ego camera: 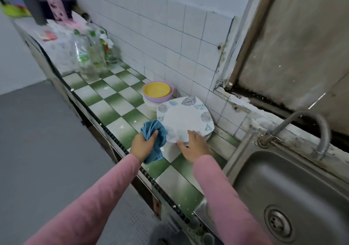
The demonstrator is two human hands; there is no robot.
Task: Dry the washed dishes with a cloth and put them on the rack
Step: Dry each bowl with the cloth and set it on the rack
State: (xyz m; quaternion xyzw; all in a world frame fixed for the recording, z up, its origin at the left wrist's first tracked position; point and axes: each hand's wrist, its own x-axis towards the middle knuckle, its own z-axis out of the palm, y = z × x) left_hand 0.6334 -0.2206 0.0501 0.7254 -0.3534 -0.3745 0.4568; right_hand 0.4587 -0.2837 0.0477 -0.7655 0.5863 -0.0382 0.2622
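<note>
The left hand (143, 146) has its grip clamped on the cloth (154, 131), touching the plate (185, 120) on the counter (117, 101). The right hand (194, 148) pinches the plate's near edge. Bowls (157, 93) stand just behind, bottles (94, 55) farther left, and the sink (283, 184) to the right.

Steel sink (283, 178) at bottom rt, round drain (277, 222) in its basin. Curved tap (325, 135) just behind sink. Green-white checked counter (113, 101) runs left from sink. Clear bottles (92, 55) w/ green caps grouped well apart from sink, far left. White tiled wall (160, 36) up-left of sink. Grimy frame (251, 36) above sink. Grey floor (37, 140) far left of sink. Dark cylinder (32, 2) & pink patterned item (56, 2), blurred, farthest from sink.
</note>
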